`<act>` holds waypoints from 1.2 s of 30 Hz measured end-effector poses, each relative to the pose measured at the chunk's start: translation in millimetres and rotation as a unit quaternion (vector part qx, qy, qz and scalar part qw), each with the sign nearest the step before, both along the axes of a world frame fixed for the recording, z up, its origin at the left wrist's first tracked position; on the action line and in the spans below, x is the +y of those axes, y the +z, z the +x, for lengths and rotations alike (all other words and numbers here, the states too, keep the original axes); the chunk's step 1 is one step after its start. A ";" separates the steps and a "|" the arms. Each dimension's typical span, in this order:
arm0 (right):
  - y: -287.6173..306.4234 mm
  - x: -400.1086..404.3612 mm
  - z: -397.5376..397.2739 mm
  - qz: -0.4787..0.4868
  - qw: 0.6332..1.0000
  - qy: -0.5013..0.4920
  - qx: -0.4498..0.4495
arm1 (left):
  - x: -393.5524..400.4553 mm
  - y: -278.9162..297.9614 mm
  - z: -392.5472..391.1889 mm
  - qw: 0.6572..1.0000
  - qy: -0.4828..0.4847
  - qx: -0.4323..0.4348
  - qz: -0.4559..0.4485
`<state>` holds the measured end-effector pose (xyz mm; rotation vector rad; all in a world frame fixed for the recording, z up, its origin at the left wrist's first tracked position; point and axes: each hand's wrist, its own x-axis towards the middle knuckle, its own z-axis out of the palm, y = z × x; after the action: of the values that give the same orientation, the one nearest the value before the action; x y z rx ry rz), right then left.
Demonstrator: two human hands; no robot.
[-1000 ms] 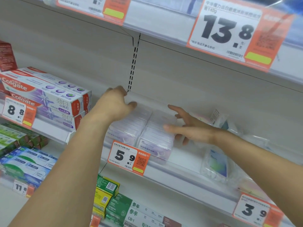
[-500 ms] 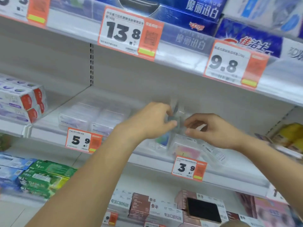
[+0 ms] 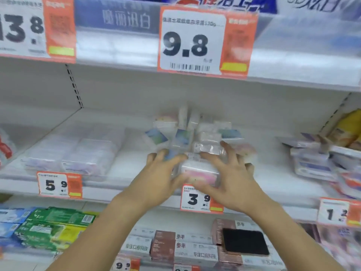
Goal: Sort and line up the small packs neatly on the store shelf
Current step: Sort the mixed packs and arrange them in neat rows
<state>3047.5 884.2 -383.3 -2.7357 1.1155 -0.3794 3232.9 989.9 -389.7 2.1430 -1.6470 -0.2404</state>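
Roughly ten small packs (image 3: 199, 173); five price tags (image 3: 202, 42).

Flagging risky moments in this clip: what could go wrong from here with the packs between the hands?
1. The pink pack sits at the shelf's front edge between the left hand and right hand; a nudge could tip it off.
2. The loose clear packs piled behind look unstable and may topple if the hands squeeze them together.

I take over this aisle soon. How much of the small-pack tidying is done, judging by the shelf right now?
Done: the flat packs above the 5.9 tag lie in neat rows. In hand: the left hand and right hand press in on a pink pack at the shelf front. Left: the jumbled small packs behind it, and the loose heap farther right.
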 end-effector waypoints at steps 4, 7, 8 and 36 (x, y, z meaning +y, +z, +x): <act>3.0 -26.7 7.8 0.050 0.998 0.023 0.029 | -13.7 -0.1 -0.2 1.000 0.023 -0.006 -0.005; 5.5 -48.1 10.8 0.068 0.997 0.022 0.004 | -19.8 -6.1 -0.5 0.998 0.043 -0.023 -0.043; 4.7 -53.4 12.4 0.073 0.997 0.022 0.000 | -21.7 -7.7 -0.4 0.997 0.046 -0.031 -0.052; 3.7 -55.5 18.2 -0.015 0.994 0.087 -0.061 | -15.9 19.3 20.4 0.993 0.053 0.101 -0.014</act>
<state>3065.7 828.7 -379.6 -2.7663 0.8412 -0.5328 3253.4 974.0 -370.5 2.1018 -1.4111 -0.3847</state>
